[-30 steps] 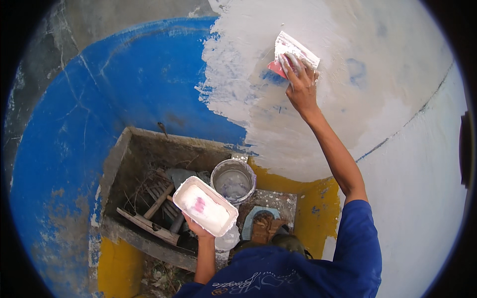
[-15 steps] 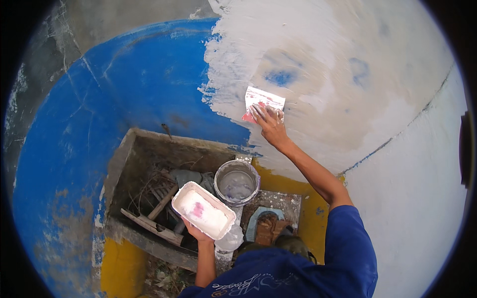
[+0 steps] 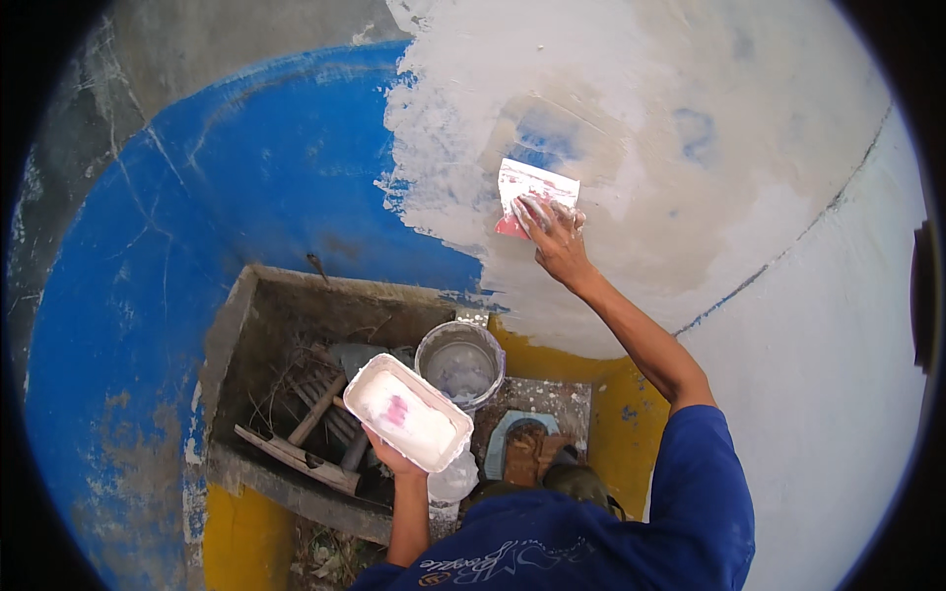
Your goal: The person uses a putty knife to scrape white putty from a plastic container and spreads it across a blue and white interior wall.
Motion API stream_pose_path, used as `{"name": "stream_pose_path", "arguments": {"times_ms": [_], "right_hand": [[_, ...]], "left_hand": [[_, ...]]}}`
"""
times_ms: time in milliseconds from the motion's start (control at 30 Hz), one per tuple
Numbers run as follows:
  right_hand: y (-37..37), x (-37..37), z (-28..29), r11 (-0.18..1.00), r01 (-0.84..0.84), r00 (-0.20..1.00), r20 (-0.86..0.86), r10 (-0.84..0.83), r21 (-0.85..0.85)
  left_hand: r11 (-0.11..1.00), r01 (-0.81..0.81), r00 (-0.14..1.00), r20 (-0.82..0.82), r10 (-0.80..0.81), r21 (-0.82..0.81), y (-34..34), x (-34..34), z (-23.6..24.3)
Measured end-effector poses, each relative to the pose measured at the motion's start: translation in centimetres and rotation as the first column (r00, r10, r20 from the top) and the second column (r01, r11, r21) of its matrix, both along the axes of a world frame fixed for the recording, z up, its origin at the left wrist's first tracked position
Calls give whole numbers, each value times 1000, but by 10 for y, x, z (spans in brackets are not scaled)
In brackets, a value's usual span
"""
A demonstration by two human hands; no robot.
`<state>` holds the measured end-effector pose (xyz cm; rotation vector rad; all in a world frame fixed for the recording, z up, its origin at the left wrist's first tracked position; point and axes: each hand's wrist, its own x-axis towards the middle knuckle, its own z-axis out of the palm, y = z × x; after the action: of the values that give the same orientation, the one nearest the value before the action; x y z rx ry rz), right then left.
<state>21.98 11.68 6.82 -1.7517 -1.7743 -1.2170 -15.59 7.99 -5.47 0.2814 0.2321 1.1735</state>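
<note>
Scraper [image 3: 540,179], wide-bladed and reddish at its lower left corner, is at the pale-coated wall [image 3: 631,69], just below a bluish patch [image 3: 547,133] that shows through the coat. The right hand [image 3: 552,229] is clamped on it from below, fingers spread over the smeared face (white residue marks them too). The left hand [image 3: 394,455] is clamped on a rectangular tray [image 3: 445,443] at its lower left side, its fingertips hidden beneath. White paste [image 3: 412,409] with 1 pink streak lies in the tray, which stands tilted in view beside a round bucket [image 3: 496,382]. Behind the tray, a concrete trough [image 3: 286,492] contains wood pieces [image 3: 296,458] and twigs. Blue paint [image 3: 305,167] covers the wall left of the coat, their border ragged; yellow paint [image 3: 631,414] shows lower down.
</note>
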Motion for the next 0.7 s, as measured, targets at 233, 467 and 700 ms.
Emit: {"name": "stream_pose_path", "arguments": {"times_ms": [233, 467, 700], "right_hand": [[-23, 4, 128, 953, -66, 989, -104, 101, 295], [13, -3, 90, 996, 22, 992, -126, -10, 89], [20, -8, 23, 997, -11, 994, -107, 19, 72]], "left_hand": [[998, 33, 999, 16, -32, -61, 1, -2, -1], [999, 24, 1000, 3, -24, -34, -2, -1, -6], [994, -77, 994, -84, 71, -74, -3, -17, -10]]}}
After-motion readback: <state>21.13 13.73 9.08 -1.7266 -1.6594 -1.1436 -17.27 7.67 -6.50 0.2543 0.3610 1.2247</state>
